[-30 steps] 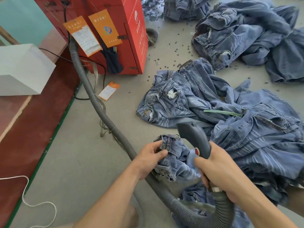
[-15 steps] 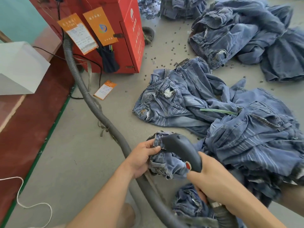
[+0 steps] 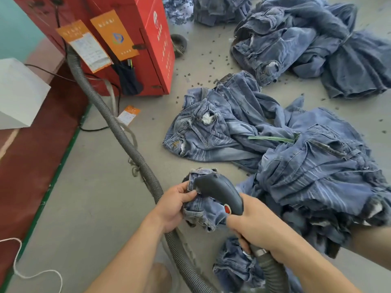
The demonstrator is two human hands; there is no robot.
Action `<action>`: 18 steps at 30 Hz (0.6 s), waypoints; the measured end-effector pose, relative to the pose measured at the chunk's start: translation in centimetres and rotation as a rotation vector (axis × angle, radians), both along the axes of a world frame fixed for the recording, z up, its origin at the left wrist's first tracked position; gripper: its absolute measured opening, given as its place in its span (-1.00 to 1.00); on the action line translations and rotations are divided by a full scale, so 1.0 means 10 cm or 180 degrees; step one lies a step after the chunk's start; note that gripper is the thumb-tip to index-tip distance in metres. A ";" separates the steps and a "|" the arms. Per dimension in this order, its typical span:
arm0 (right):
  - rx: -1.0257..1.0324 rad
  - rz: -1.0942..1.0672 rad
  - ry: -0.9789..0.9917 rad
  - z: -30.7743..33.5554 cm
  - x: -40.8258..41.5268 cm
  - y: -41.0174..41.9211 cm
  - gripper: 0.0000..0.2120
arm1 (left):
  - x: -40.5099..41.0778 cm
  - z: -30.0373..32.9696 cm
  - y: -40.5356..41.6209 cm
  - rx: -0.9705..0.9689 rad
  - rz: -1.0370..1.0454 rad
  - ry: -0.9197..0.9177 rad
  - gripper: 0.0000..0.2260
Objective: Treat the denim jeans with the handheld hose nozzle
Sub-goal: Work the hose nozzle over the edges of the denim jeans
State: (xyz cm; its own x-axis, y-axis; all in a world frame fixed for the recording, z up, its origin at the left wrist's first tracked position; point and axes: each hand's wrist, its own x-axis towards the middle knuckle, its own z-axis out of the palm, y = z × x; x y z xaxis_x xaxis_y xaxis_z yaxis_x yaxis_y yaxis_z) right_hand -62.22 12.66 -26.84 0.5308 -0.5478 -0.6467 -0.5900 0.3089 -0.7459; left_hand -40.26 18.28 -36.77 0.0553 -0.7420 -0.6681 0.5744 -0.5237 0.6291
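A bunched pair of light blue denim jeans (image 3: 203, 212) is held up in front of me. My left hand (image 3: 175, 206) pinches its folded edge between thumb and fingers. My right hand (image 3: 256, 229) grips the handle of the dark grey hose nozzle (image 3: 220, 190), which has a red button. The nozzle's tip lies against the top of the jeans, beside my left thumb. A ribbed grey hose (image 3: 118, 134) runs from the nozzle across the floor to the red machine (image 3: 148, 45).
Several heaps of jeans lie on the grey floor: one at centre (image 3: 222, 127), a big one at right (image 3: 317, 172), more at the back (image 3: 306, 43). Small dark pellets are scattered between them. A white box (image 3: 19, 96) and a white cord (image 3: 31, 275) are at left.
The nozzle has swung down and left, from above the jeans onto their top edge by my left thumb. My left hand keeps its hold on the denim.
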 end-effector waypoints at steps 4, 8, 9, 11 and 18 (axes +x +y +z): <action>-0.0295 -0.0572 -0.0007 -0.09 0.02 -0.17 -0.91 | 0.06 -0.03 0.06 0.0192 0.0082 0.0073 -0.72; 0.0137 -0.1586 -0.0402 -0.05 -0.24 -0.34 -0.85 | 0.16 -0.03 0.04 0.0502 0.0601 0.0492 -0.57; 0.0229 -0.1682 -0.0409 -0.05 -0.29 -0.36 -0.84 | 0.18 -0.02 0.02 0.0577 0.0653 0.0548 -0.55; 0.0431 -0.1706 -0.0402 -0.05 -0.35 -0.37 -0.84 | 0.19 0.01 -0.03 0.0797 0.0522 0.0536 -0.53; 0.0626 -0.1482 -0.0249 -0.18 -0.32 -0.15 -0.84 | 0.13 -0.03 -0.08 0.1212 0.0643 0.0312 -0.60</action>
State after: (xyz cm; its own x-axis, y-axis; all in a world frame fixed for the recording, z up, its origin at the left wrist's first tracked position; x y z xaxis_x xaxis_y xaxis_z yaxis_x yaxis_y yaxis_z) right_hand -65.39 11.14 -28.60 0.3103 -0.6096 -0.7295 -0.3011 0.6649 -0.6836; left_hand -38.99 17.48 -37.03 0.0968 -0.4226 -0.9011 0.7365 -0.5786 0.3504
